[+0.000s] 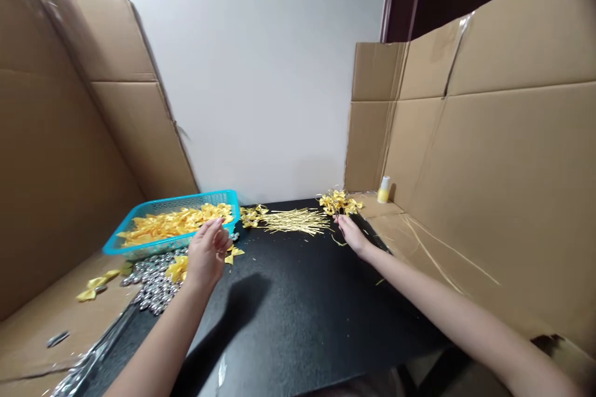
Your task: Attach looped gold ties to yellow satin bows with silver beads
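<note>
My left hand [207, 254] is raised in front of the blue plastic basket [236, 214], its fingers curled into a pinch. Whatever may be between those fingertips is too small to tell. Yellow ribbon bows [172, 225] fill the basket. Below it, beside my left wrist, lie many silver oval beads [156, 288] and a few loose yellow bows [177, 268]. My right hand [352, 235] reaches to a small pile of yellow bows with wire-like ties [339, 202] at the back right. Its fingers are closed together at the pile's edge, and what they hold is hidden.
Gold twist ties [295, 221] are spread along the back of the black table [298, 316]. More tied bows [252, 215] lie next to the basket. A white-and-yellow spool [383, 189] stands at the right. Cardboard walls [503, 167] flank both sides.
</note>
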Motion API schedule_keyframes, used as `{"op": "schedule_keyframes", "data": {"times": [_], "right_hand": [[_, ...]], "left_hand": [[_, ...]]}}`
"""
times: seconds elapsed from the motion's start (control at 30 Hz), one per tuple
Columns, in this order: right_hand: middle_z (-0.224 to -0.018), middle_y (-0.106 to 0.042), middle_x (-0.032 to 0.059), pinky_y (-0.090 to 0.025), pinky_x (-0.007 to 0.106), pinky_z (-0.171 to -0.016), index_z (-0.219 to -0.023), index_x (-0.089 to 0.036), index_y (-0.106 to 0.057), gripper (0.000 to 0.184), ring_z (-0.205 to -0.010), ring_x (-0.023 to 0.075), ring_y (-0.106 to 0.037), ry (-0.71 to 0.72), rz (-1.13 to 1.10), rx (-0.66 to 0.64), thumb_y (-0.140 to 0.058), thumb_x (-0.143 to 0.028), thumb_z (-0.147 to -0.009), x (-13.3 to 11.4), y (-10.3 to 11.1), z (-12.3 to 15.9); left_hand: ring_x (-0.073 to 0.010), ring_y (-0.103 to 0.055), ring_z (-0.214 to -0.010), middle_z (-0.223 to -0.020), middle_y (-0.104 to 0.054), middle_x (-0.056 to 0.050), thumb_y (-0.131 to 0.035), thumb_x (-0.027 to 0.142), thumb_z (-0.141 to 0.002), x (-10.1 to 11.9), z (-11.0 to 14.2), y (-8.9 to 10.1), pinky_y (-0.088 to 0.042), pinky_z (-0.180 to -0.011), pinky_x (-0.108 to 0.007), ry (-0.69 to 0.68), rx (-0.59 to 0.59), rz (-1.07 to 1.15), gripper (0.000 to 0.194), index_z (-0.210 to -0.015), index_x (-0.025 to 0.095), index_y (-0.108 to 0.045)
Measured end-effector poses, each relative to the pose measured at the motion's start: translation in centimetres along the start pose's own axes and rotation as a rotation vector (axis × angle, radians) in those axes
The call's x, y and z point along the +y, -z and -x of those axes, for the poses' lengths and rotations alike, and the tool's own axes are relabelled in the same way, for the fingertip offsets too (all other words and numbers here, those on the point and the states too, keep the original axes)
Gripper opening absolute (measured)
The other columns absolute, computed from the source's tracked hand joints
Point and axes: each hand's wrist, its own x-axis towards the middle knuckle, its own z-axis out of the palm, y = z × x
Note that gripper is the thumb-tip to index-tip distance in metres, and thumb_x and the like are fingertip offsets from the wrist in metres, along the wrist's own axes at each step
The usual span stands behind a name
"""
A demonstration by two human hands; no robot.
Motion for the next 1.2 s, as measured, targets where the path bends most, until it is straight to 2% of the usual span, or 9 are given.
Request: {"op": "schedule_keyframes", "data": {"times": [0.2, 0.37, 0.6, 0.73, 0.87, 0.97, 1.07, 1.13, 1.2], "right_hand": [[-0.109, -0.059, 0.0142, -0.026, 0.047, -0.106, -0.085, -0.017, -0.059, 0.014, -0.116, 0.0290, -0.045, 0.033, 0.644, -0.014, -0.050, -0.028, -0.087, 1.9, -1.3, 0.7], [-0.114, -0.057, 0.0239, -0.025, 0.057, -0.100, -0.099, -0.010, -0.062, 0.026, -0.114, 0.0372, -0.046, 0.025, 1.016, 0.019, -0.042, -0.024, -0.090, 2.7, -0.8, 0.0], [-0.119, -0.056, 0.0222, -0.031, 0.049, -0.095, -0.111, -0.010, -0.062, 0.036, -0.113, 0.0349, -0.047, 0.099, 1.211, -0.009, -0.037, -0.030, -0.094, 2.1, -3.2, -4.6], [-0.112, -0.061, 0.0214, -0.033, 0.048, -0.092, -0.101, -0.011, -0.066, 0.028, -0.109, 0.0340, -0.050, 0.065, 1.175, -0.046, -0.046, -0.027, -0.090, 2.3, -4.9, -6.7], [-0.119, -0.058, 0.0211, -0.031, 0.050, -0.095, -0.101, -0.012, -0.066, 0.027, -0.115, 0.0354, -0.047, 0.056, 1.044, -0.011, -0.051, -0.030, -0.088, 1.4, -4.8, -7.0], [-0.127, -0.053, 0.0197, -0.036, 0.046, -0.095, -0.109, -0.013, -0.062, 0.035, -0.118, 0.0331, -0.047, 0.055, 0.883, 0.048, -0.041, -0.036, -0.093, -1.4, -5.4, -4.9], [-0.096, -0.066, 0.0110, -0.047, 0.033, -0.080, -0.092, -0.017, -0.066, 0.049, -0.089, 0.0213, -0.061, 0.048, 0.605, -0.074, -0.024, -0.043, -0.097, -5.3, -7.3, -0.3], [-0.087, -0.068, 0.0126, -0.050, 0.035, -0.072, -0.088, -0.014, -0.068, 0.061, -0.079, 0.0223, -0.064, -0.213, -0.145, -0.437, -0.024, -0.055, -0.095, -7.9, -8.7, 3.1], [-0.090, -0.069, 0.0121, -0.050, 0.032, -0.075, -0.091, -0.013, -0.068, 0.059, -0.084, 0.0206, -0.065, -0.443, -0.714, -0.519, -0.025, -0.054, -0.097, -10.0, -9.6, 5.4]], "left_hand": [[-0.0020, -0.023, -0.037, -0.042, -0.029, 0.013, -0.080, 0.028, -0.059, -0.6, 0.5, -0.4, -0.018, -0.037, -0.015, 0.004, -0.024, -0.047, 0.034, -0.066, 0.017, -0.049], [-0.0025, -0.022, -0.038, -0.045, -0.026, 0.013, -0.080, 0.032, -0.060, -0.9, 1.1, -1.0, -0.017, -0.038, -0.016, 0.055, -0.091, -0.067, 0.036, -0.068, 0.017, -0.049], [-0.0030, -0.018, -0.041, -0.047, -0.024, 0.012, -0.080, 0.032, -0.062, -1.3, 1.8, -1.6, -0.015, -0.039, -0.016, 0.134, -0.150, 0.009, 0.037, -0.067, 0.017, -0.047], [-0.0038, -0.017, -0.041, -0.050, -0.021, 0.012, -0.078, 0.036, -0.064, -0.7, 2.5, -2.2, -0.017, -0.039, -0.016, 0.204, -0.181, 0.067, 0.036, -0.069, 0.017, -0.047], [-0.0040, -0.023, -0.042, -0.051, -0.023, 0.011, -0.077, 0.032, -0.065, 0.0, 3.7, -3.5, -0.024, -0.042, -0.016, 0.299, -0.228, 0.127, 0.030, -0.074, 0.015, -0.054], [-0.0047, -0.039, -0.051, -0.056, -0.037, 0.008, -0.078, 0.033, -0.064, 0.2, 4.1, -4.7, -0.037, -0.053, -0.017, 0.328, -0.256, 0.134, 0.030, -0.072, 0.015, -0.056], [-0.0095, -0.051, -0.070, -0.069, -0.053, 0.003, -0.077, 0.036, -0.064, 0.3, 3.9, -5.8, -0.041, -0.066, -0.021, 0.215, -0.268, -0.028, 0.028, -0.071, 0.015, -0.059], [-0.0117, -0.052, -0.074, -0.073, -0.056, 0.001, -0.073, 0.035, -0.070, 0.5, 3.8, -6.4, -0.041, -0.069, -0.023, 0.051, -0.299, -0.227, 0.023, -0.071, 0.016, -0.060], [-0.0134, -0.052, -0.074, -0.074, -0.058, -0.001, -0.066, 0.031, -0.077, 0.5, 4.2, -6.6, -0.040, -0.071, -0.026, -0.184, -0.390, -0.481, 0.017, -0.070, 0.017, -0.061]]}}
